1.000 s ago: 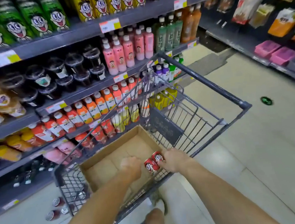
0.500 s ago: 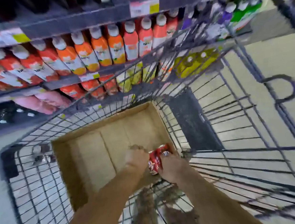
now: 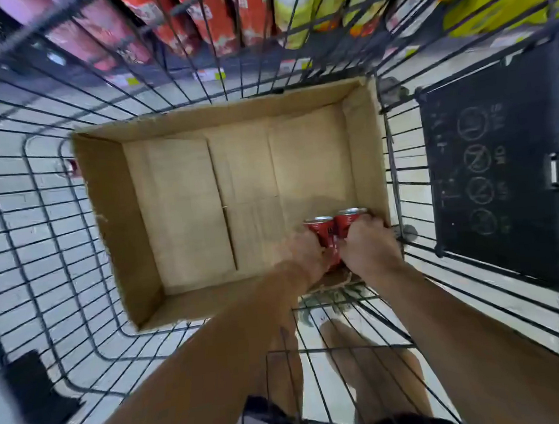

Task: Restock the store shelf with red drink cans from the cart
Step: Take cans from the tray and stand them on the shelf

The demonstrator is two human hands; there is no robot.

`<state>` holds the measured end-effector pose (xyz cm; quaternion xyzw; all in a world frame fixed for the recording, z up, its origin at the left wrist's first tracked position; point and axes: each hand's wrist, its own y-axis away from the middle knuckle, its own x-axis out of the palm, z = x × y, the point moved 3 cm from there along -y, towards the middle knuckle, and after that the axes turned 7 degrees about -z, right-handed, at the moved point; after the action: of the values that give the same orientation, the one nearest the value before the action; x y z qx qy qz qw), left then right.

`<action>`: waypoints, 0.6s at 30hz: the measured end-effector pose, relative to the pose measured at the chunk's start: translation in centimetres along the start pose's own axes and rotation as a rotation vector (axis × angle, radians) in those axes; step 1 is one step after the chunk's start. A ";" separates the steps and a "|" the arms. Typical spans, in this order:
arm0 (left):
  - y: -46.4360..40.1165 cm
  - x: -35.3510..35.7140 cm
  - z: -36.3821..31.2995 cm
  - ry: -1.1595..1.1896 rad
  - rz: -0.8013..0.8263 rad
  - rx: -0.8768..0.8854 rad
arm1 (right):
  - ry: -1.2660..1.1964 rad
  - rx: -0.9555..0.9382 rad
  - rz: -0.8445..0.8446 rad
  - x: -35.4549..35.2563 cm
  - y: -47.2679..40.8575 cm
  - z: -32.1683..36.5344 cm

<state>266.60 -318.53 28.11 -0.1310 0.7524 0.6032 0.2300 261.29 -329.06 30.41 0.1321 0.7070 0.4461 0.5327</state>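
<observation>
Red drink cans, two of them, stand upright and touching in the near right corner of a cardboard box [image 3: 183, 199] that sits in a wire shopping cart [image 3: 39, 237]. A shopper bends over the cart. The left hand [image 3: 308, 254] wraps the left can [image 3: 319, 225], and the right hand [image 3: 368, 246] wraps the right can [image 3: 350, 218], fingers curled around the sides with only the silver tops and upper red bands showing. No other cans show in the box. A black safety placard [image 3: 502, 174] hangs on the cart's right wall. Beyond the wire, a store shelf [image 3: 213, 69] carries pink, orange and yellow bottles above its price tags. Lifting well here likely means raising both cans straight up, clear of the box wall and the cart rim, and keeping them apart enough not to knock together before turning toward the shelf.
</observation>
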 end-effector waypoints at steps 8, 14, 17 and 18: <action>-2.3 2.0 1.0 0.286 -0.085 -0.166 | -0.031 -0.017 0.003 1.1 -2.8 0.1; -1.6 1.0 1.7 0.299 -0.063 -0.178 | -0.053 -0.026 0.033 1.6 -1.3 -0.1; -0.5 0.1 2.9 0.297 -0.079 -0.180 | -0.120 -0.050 -0.007 1.0 0.3 -0.4; 0.0 -0.3 3.3 0.286 -0.097 -0.174 | -0.139 -0.066 -0.024 0.7 0.9 -0.5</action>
<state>267.52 -315.36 27.73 -0.2710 0.7154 0.6293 0.1371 260.34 -328.30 30.64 0.1369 0.6546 0.4526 0.5899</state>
